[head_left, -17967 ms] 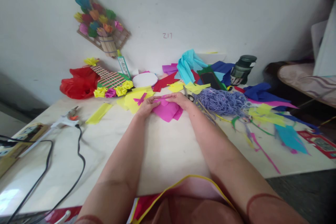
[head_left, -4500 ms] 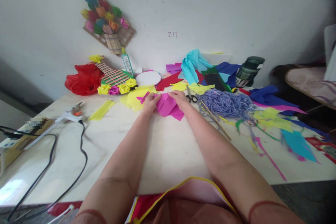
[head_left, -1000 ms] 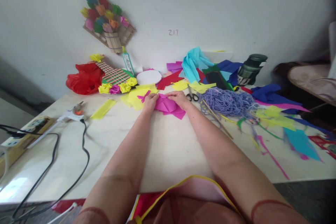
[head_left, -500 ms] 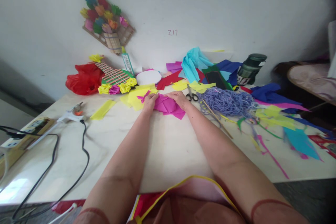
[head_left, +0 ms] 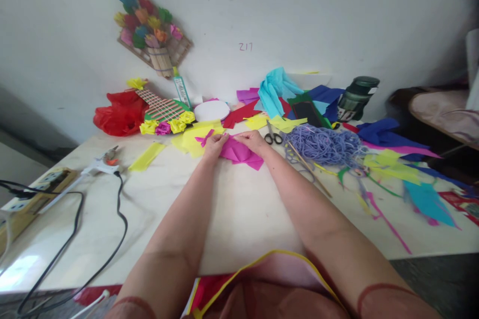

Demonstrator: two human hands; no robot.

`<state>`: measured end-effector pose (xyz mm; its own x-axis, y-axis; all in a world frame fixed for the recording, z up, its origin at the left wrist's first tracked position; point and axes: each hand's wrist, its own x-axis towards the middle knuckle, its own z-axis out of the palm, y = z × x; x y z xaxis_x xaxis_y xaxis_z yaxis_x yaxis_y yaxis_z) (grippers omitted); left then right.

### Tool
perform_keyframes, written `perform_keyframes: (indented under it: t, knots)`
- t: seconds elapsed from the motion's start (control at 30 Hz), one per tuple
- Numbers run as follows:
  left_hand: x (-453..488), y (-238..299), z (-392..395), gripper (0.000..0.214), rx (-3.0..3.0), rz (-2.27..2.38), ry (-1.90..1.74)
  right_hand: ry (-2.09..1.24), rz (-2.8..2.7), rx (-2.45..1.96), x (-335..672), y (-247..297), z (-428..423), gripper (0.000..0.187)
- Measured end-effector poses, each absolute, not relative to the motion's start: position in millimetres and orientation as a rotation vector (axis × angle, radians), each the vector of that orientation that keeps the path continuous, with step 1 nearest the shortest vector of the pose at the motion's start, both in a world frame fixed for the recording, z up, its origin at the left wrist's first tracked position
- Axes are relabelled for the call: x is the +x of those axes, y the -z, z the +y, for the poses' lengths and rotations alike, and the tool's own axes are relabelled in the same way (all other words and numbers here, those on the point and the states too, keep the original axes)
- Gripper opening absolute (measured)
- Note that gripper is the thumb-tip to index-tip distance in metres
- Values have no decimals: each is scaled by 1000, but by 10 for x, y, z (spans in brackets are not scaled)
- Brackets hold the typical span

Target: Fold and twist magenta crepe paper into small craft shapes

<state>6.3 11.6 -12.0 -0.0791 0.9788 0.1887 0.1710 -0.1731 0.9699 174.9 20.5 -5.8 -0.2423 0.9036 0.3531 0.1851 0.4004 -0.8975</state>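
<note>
A folded sheet of magenta crepe paper [head_left: 239, 152] lies on the pale table [head_left: 239, 209], far from me. My left hand [head_left: 214, 146] presses on its left end with fingers closed over the fold. On the right end sits my right hand [head_left: 252, 140], pinching the top edge. A small magenta bow-shaped scrap [head_left: 204, 138] lies on yellow paper [head_left: 194, 139] just left of my left hand. Black-handled scissors [head_left: 271, 134] rest just right of my right hand.
A purple yarn heap [head_left: 324, 143] and loose coloured paper strips [head_left: 389, 169] cover the right side. A glue gun [head_left: 98, 163] with a black cord [head_left: 112, 219] lies left, near a power strip [head_left: 26, 197]. A red bag [head_left: 118, 112], white disc [head_left: 211, 109] and dark jar [head_left: 355, 97] stand by the wall.
Both hands stay on the magenta paper, working its folds. Since a second ago the paper looks flatter, and my right hand's fingers have shifted slightly left along the top edge.
</note>
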Motion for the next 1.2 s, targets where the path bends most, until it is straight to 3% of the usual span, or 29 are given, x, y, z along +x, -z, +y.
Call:
perform_keyframes:
  t: [0.5,1.2]
  knots:
    - [81,76,68,35,1570,1159,-1294,-1140,-1529,-1055,1777,9,176,41]
    - [114,34,40,32,1539,1138,-1332,-1359,-1334,-1013,1755,-24,137,30]
